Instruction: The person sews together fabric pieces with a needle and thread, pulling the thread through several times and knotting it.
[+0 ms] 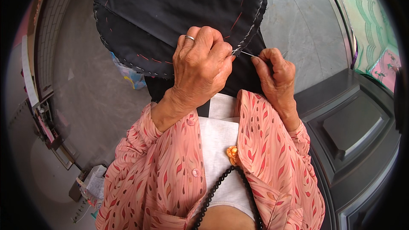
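Note:
A rounded piece of black fabric (143,12) lies over my lap. White stitches run along its edge, and long red stitches lie further in. My left hand (203,60), with a ring on one finger, pinches the fabric near its right lower edge. From that edge a taut white thread (247,53) runs to my right hand (276,73); the thumb and index finger are closed on it. A faint thin sliver, perhaps a needle, shows just beyond the right knuckles. My left hand covers part of the stitched edge.
A dark panelled door (354,124) stands close on the right. Beyond it hangs a green patterned curtain (367,16). A colourful plastic bag (129,73) sits on the grey floor (92,80) below the fabric. Papers and small items (96,182) are at the lower left.

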A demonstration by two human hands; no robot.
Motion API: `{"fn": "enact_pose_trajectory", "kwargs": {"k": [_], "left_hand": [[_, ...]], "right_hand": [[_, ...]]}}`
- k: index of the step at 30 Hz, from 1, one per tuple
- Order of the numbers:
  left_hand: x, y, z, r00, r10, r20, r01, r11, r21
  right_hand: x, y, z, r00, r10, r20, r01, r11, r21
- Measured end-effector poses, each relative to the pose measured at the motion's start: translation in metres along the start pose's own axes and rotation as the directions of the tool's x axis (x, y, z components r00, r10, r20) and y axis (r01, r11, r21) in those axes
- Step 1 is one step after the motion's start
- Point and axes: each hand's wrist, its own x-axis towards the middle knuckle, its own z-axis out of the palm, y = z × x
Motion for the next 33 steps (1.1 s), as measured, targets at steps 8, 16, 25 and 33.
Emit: {"fn": "enact_pose_trajectory", "kwargs": {"k": [8, 16, 25, 33], "left_hand": [[-0.002, 0.002, 0.007, 0.998, 0.041, -0.053, -0.041, 0.999, 0.007], [-0.005, 0.000, 0.008, 0.999, -0.002, -0.036, -0.001, 0.996, -0.088], [-0.008, -0.001, 0.015, 0.999, -0.015, -0.047, 0.010, 0.994, -0.108], [-0.008, -0.004, 0.016, 0.997, 0.010, -0.072, -0.013, 0.999, -0.048]], "right_hand": [[-0.001, 0.004, 0.001, 0.979, -0.203, 0.005, 0.199, 0.951, -0.235], [0.000, 0.034, -0.004, 0.979, -0.192, -0.070, 0.081, 0.678, -0.731], [0.033, 0.012, 0.006, 0.914, 0.405, 0.015, -0.075, 0.132, 0.988], [0.049, 0.043, -0.007, 0.794, 0.605, 0.063, -0.074, -0.006, 0.997]]}}
